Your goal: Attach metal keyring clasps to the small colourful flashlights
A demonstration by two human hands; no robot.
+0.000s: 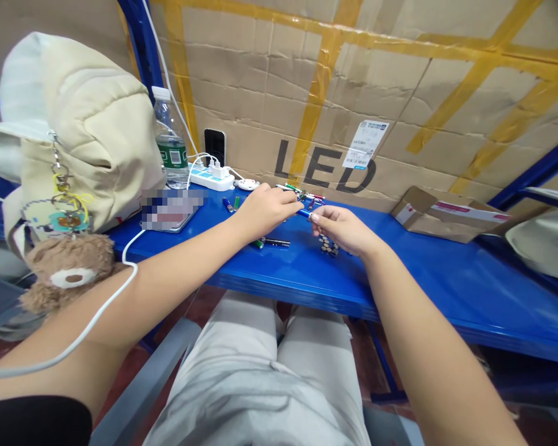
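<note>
A slim blue pen-like barrel [304, 212] spans the gap between my two hands above the blue table. My right hand [337, 228] pinches its right end between thumb and fingers. My left hand [272, 210] is closed at the other end, its fingertips partly hidden behind the knuckles. Under my right hand lies a cluster of small round metallic pieces [326, 246]. Behind the hands is a pile of coloured pen parts [314, 199]. Below my left hand lie a dark slim part [276, 242] and a green piece [258, 244].
A cream backpack [106, 118] with a teddy bear charm [72, 266] stands at left. Near it are a water bottle [173, 145], a power strip [212, 178] and a cabled phone [179, 217]. An open cardboard box [451, 217] sits at right. A white cable crosses my left arm.
</note>
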